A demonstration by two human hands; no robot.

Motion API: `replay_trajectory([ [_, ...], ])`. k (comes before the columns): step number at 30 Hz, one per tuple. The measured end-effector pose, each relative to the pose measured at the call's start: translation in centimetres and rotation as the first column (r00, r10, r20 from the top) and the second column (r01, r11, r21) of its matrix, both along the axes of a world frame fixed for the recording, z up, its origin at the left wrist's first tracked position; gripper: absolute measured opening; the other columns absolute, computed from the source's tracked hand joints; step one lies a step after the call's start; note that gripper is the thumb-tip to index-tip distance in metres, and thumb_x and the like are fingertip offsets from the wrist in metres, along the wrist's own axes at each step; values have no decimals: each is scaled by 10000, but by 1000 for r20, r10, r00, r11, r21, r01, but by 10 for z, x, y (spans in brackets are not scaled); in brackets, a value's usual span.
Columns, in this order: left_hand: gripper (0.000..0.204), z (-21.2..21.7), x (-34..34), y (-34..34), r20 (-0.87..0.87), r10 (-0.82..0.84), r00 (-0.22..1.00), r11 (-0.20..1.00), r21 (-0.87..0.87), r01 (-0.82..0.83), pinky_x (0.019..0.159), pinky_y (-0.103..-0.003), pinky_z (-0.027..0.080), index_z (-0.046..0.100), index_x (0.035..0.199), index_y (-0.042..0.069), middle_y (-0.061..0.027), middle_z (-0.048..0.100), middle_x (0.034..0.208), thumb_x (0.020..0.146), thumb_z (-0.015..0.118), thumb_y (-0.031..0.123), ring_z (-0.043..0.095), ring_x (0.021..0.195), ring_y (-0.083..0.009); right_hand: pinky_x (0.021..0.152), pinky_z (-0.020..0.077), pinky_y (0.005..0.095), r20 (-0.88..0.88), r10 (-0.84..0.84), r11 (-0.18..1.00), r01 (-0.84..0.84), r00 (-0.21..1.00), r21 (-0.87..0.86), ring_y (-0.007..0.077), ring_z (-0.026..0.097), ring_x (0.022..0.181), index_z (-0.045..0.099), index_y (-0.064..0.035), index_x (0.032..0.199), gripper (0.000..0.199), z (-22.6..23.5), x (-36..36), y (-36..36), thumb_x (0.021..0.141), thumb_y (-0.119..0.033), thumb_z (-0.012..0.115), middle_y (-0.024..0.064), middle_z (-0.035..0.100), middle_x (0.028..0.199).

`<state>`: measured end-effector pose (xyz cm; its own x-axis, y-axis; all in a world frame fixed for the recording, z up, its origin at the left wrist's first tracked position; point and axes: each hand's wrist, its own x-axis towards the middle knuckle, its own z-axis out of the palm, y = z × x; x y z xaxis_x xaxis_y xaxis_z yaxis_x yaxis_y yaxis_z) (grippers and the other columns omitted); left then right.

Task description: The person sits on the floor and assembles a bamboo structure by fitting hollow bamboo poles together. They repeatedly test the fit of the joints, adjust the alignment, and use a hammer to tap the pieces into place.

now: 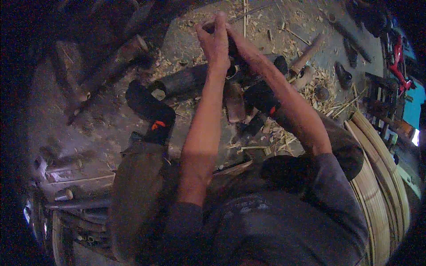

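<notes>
Apparently gripping a dark piece (231,46) with left hand (217,42), raised above the floor (104,128), toward its far edge, beyond a dark log (184,84). Cannot tell closure of right hand (238,41), partly hidden alongside. Judged stiff, fairly light, not fragile; possibly slippery if smooth. Best taken around both sides, near mid-length.

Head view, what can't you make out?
Head view, right hand: fingertips hidden behind the left hand.
Head view, between them: any held thing, obscured by hands and shadow.
Head view, pale strips: lower ends cut off by the bottom edge.
Head view, red thing: too blurred to identify.
</notes>
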<state>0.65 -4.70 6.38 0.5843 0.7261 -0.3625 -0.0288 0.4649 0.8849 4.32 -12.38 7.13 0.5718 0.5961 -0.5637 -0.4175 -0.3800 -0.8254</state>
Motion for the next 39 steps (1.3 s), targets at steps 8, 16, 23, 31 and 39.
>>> replay_trajectory([
  [8,360,-41,21,13,112,317,942,928,168,-333,766,-336,457,520,1003,14,-94,582,908,806,658,282,556,827,-193,932,398,332,437,165,977,-208,884,52,195,495,1085,407,-77,1361,670,-62,37,14,925,-580,341,80,512,1264],
  [16,338,-44,23,16,182,-56,982,996,-57,68,734,-360,461,618,881,48,-72,610,848,890,576,384,568,783,-204,931,391,363,255,-21,1000,19,967,10,222,497,1107,401,-80,1354,676,-39,16,12,926,-592,298,114,521,1237],
  [23,371,-44,67,-22,178,-715,676,679,403,613,807,-356,456,613,997,26,-106,632,948,825,626,355,586,878,-211,951,381,368,483,-485,852,519,729,72,248,490,1103,426,-11,1282,598,-80,6,-50,967,-497,277,152,512,1214],
  [31,588,-66,59,-51,-152,-889,431,339,414,845,781,-342,488,613,1059,32,-126,655,953,718,681,505,614,878,-241,871,428,348,356,-881,454,772,313,445,208,509,1014,424,-41,1240,598,-77,-38,-30,968,-535,225,99,495,1151],
  [39,654,-88,24,54,-384,-152,911,919,285,274,828,-349,447,526,1104,-67,-174,578,1092,803,588,510,546,965,-210,959,377,350,342,-78,989,116,937,-93,226,488,1132,491,-37,1253,536,-60,-2,39,973,-453,301,135,511,1260],
])
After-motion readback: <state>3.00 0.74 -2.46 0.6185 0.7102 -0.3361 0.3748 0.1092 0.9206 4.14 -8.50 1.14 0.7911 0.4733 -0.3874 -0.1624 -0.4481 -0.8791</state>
